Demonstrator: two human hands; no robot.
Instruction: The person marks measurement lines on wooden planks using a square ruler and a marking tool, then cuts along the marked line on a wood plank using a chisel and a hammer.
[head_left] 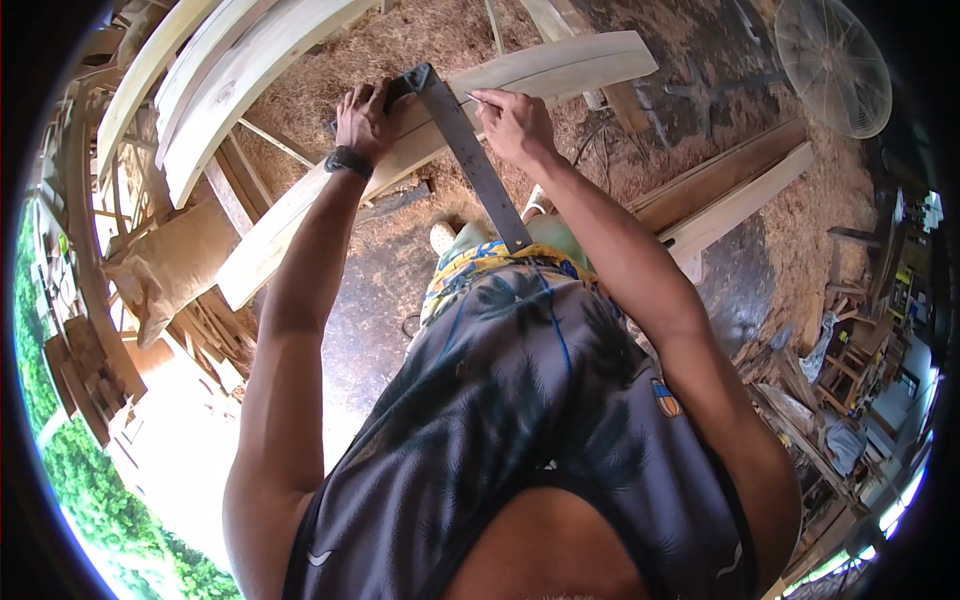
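A long pale wooden board (560,68) lies slantwise in front of me, from lower left to upper right. Across it rests a dark metal carpenter's square (468,155), its long blade reaching back toward my waist. My left hand (366,122), a dark band on its wrist, is closed over the square's short arm at the board's far edge. Just right of the blade, my right hand (516,125) pinches a thin pencil-like marking tool (471,97), its tip close to the blade and the board's face. My fingers hide most of that tool.
Several curved pale boards (215,85) stand at the upper left. Two timbers (735,195) lie on the right, over a floor strewn with shavings (420,45). A round fan (835,65) stands at the upper right. Scrap wood (90,385) is piled at the left.
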